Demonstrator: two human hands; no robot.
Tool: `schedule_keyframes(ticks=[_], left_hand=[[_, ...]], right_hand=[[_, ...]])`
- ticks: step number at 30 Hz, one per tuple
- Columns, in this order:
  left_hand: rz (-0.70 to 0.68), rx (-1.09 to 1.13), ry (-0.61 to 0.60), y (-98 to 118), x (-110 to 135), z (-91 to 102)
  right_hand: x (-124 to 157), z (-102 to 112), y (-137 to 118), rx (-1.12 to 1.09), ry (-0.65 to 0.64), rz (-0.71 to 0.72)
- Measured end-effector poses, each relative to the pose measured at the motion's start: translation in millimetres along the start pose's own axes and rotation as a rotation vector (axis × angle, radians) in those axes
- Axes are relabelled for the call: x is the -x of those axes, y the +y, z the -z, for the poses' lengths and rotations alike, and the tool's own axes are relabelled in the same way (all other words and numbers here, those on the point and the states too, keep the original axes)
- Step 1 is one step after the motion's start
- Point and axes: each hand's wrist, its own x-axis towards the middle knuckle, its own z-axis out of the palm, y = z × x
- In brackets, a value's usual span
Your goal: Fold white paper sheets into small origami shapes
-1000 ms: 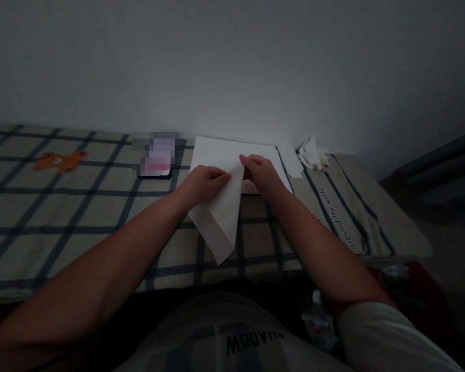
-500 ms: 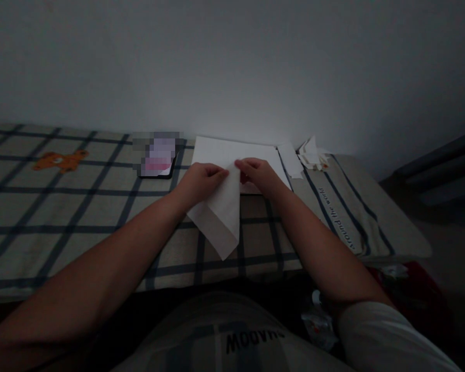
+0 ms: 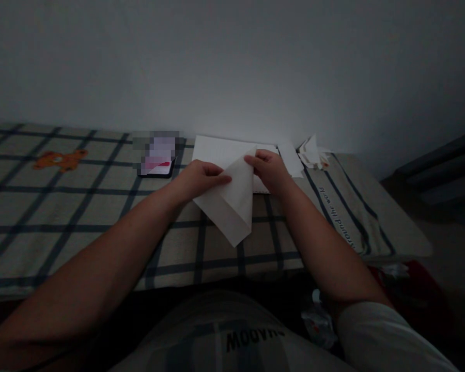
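Observation:
A folded sheet of white paper is held up between my hands, its pointed top to the right and a loose lower corner hanging toward me. My left hand pinches its left edge between thumb and fingers. At the upper tip, my right hand grips the paper, also with thumb and fingertips. Behind it lies a larger white pad of paper, partly hidden by the folded sheet and my hands.
A phone with a lit screen lies left of the pad. White strips and a small folded paper piece are on the right. The checked cloth covers the surface against the wall. A plastic bottle stands below the front edge.
The folded paper has shifted right and slightly up. My right hand has moved right with its tip, while my left hand now pinches slightly lower, its thumb over the sheet.

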Motion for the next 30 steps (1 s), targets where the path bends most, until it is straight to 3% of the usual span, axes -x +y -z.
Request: schedule_keyframes(ticks=[11, 30], left_hand=[[-0.049, -0.051, -0.011, -5.1, -1.6, -5.4], [0.049, 0.021, -0.068, -7.9, -3.8, -4.0]], right_hand=[[-1.4, 0.2, -1.7, -0.080, 0.082, -0.023], [-0.9, -2.2, 0.5, -0.041, 0.004, -0.014]])
